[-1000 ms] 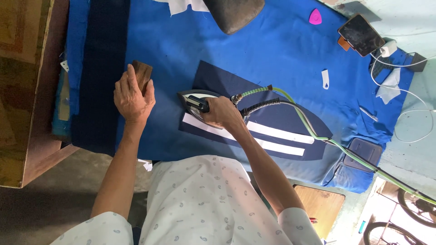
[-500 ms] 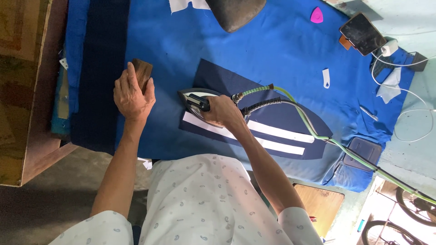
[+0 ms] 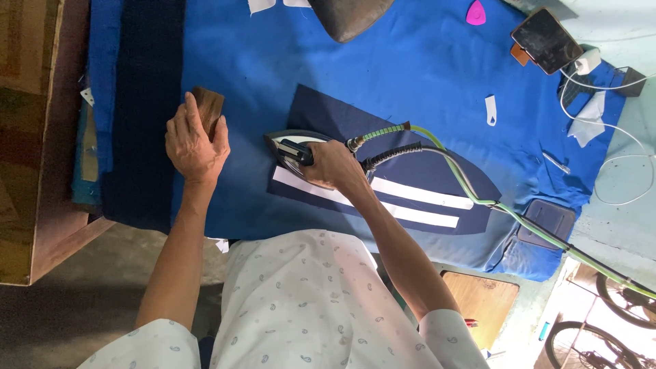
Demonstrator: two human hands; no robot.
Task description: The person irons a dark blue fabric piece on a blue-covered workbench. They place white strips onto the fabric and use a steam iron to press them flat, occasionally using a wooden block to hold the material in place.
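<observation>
My right hand point(image 3: 333, 165) grips the black handle of a steam iron point(image 3: 292, 150) that rests on the left end of a dark navy fabric piece point(image 3: 410, 164). Two white strips point(image 3: 417, 193) run along that piece. A green hose and a black cable point(image 3: 437, 147) lead from the iron off to the right. My left hand point(image 3: 194, 141) lies on a brown wooden block point(image 3: 209, 106) on the blue table cover point(image 3: 383, 61), left of the iron.
A dark navy cloth point(image 3: 147, 102) hangs at the left edge beside a wooden cabinet point(image 3: 27, 137). At the back right lie a pink chalk point(image 3: 475, 12), a phone point(image 3: 547, 41) and white cables point(image 3: 615, 137). A dark rounded object point(image 3: 348, 15) sits top centre.
</observation>
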